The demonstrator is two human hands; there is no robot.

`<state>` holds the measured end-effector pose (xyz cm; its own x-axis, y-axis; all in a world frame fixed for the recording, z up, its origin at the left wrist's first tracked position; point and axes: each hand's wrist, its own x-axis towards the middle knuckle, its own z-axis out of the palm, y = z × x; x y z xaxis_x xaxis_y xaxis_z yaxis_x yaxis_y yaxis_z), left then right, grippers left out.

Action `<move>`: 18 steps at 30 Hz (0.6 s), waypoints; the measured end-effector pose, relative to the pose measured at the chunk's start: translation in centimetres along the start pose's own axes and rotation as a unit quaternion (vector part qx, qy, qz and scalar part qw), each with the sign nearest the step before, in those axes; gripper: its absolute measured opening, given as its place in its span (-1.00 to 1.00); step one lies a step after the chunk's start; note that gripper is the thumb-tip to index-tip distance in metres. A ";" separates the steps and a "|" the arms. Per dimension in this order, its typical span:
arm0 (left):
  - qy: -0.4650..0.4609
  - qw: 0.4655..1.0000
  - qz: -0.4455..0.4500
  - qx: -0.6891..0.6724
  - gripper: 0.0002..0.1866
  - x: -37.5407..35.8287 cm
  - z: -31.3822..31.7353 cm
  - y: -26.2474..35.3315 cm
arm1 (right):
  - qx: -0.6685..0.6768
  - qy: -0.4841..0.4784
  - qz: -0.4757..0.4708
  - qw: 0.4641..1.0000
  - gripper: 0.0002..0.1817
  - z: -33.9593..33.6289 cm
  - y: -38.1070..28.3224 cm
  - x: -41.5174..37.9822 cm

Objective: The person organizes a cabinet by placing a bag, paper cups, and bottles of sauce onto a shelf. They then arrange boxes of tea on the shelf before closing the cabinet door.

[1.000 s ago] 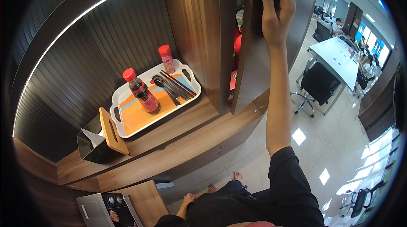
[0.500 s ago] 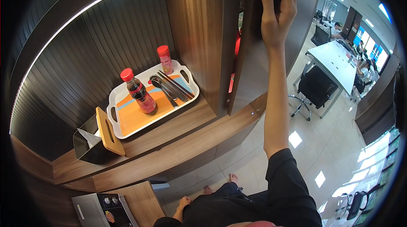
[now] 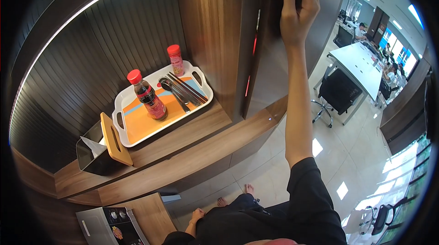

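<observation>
Right hand (image 3: 294, 26) fingers grasp a door (image 3: 269, 69), apparently for control; below them, left hand's (image 3: 197, 215) grip is unclear.

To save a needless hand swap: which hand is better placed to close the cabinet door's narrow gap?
Right, I'd judge. The right hand is up at the cabinet door, while the left hand is low beside the body, well away from it.

Bottle (image 3: 150, 98) and cutlery (image 3: 183, 90) on tray (image 3: 132, 130), tissue box (image 3: 97, 156) left of it.
</observation>
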<state>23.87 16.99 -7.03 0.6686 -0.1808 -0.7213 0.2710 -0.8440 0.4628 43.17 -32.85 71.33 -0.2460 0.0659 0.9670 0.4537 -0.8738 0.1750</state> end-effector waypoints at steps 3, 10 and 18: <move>0.023 0.999 0.021 0.018 -0.68 0.3 0.3 -0.4 | 0.013 0.007 0.008 1.000 -0.81 -0.4 -0.3 0.0; 0.002 1.000 0.016 -0.003 -0.67 -0.2 0.0 -0.5 | 0.009 0.009 0.004 1.000 -0.79 -0.3 -0.1 -0.1; 0.012 1.000 -0.009 -0.003 -0.67 -0.5 0.4 -0.9 | 0.016 0.004 -0.003 1.000 -0.78 -0.5 -0.2 0.0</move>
<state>23.05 17.59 -7.29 0.6799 -0.1539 -0.7170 0.2868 -0.8440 0.4532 42.66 -32.93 71.22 -0.2566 0.0671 0.9642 0.4795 -0.8573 0.1873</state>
